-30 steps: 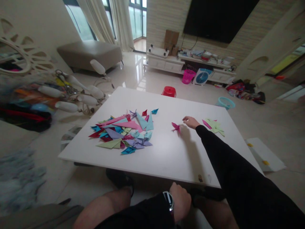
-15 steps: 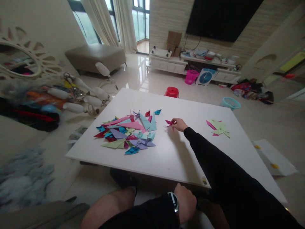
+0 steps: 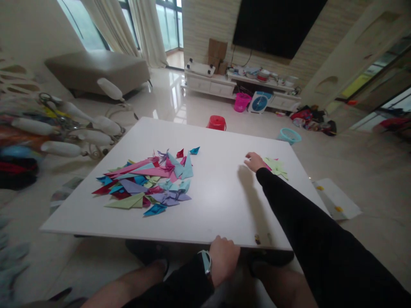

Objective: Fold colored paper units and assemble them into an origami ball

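My right hand (image 3: 254, 161) reaches across the white table (image 3: 218, 214), palm down, fingers loosely spread and holding nothing. It sits at the left edge of a small stack of light green and pink paper pieces (image 3: 276, 167). A large heap of coloured folded paper shapes (image 3: 150, 182) lies on the table's left half, well apart from that hand. My left hand (image 3: 224, 261), with a watch on its wrist, is curled into a loose fist against the table's near edge; nothing shows in it.
A white rack with rounded pegs and clutter (image 3: 64, 128) stands left of the table. On the floor beyond are a red tub (image 3: 216, 123), a teal basket (image 3: 289, 136) and a pink basket (image 3: 241, 102). A white sheet (image 3: 335, 199) lies right of the table.
My right hand carried a magenta folded piece left toward the heap, then came back right to the green stack without it. My left hand rose to the table's edge.
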Demonstrator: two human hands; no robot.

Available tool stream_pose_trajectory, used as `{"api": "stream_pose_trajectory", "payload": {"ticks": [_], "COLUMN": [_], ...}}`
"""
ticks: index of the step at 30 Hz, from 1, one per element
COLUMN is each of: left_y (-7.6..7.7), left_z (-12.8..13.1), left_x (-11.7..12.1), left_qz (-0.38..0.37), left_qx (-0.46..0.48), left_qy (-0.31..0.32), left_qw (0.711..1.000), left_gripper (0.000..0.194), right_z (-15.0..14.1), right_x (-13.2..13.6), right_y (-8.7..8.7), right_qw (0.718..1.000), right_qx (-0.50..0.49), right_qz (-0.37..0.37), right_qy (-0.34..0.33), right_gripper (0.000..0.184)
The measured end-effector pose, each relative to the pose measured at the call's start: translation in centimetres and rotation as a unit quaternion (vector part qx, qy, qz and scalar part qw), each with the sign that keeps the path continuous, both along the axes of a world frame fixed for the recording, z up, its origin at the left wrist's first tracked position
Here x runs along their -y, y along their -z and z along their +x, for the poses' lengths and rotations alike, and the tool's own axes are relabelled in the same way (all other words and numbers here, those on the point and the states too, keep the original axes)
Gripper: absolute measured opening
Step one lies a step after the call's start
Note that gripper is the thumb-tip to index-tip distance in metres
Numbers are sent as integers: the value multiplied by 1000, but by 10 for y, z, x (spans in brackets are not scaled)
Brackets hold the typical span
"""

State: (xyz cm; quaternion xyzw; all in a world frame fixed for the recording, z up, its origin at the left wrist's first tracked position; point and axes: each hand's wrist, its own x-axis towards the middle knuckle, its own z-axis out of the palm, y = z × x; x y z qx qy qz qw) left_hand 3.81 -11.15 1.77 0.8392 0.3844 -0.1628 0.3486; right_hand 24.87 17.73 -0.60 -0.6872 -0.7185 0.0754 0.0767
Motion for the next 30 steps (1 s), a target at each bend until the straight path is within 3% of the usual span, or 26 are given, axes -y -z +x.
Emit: {"api": "stream_pose_trajectory", "payload": {"ticks": [3,6,9,12,18,21,24,27,30], "left_y": [4,10,14,16,21,21,14,8,12], "left_z": [4,12,20,27,28,23,16,10,8], "left_x": [-3,-6,-9,-12,-14,-12,-9,-7,-2], "left_qz": [0,-5,-13,-17,0,5,-5,-6,1], "left_qx": [3,-2,-9,-4,17,21,13,11,13], "left_qy": [4,9,15,18,0,-12,-6,-6,-11], "left_qw": [1000,1000,1000,1000,1000,1000,1000,1000,1000], "left_gripper": [27,28,28,28,25,24,25,26,22], "right_z": [91,137,146,138,122,101,54,-25,-127], "right_x": [6,2,-14,-27,-27,-26,-30,-28,-15], "right_y": [7,25,46,59,54,39,15,-16,-43], "right_qw": [994,984,975,971,964,968,981,986,974], "right_qx": [54,115,170,184,217,214,170,106,29], "right_qz": [-7,-27,-66,-73,-61,-31,34,125,189], "right_qy": [94,130,131,136,141,128,90,5,-120], "right_gripper": [26,39,49,39,33,41,39,27,19]}}
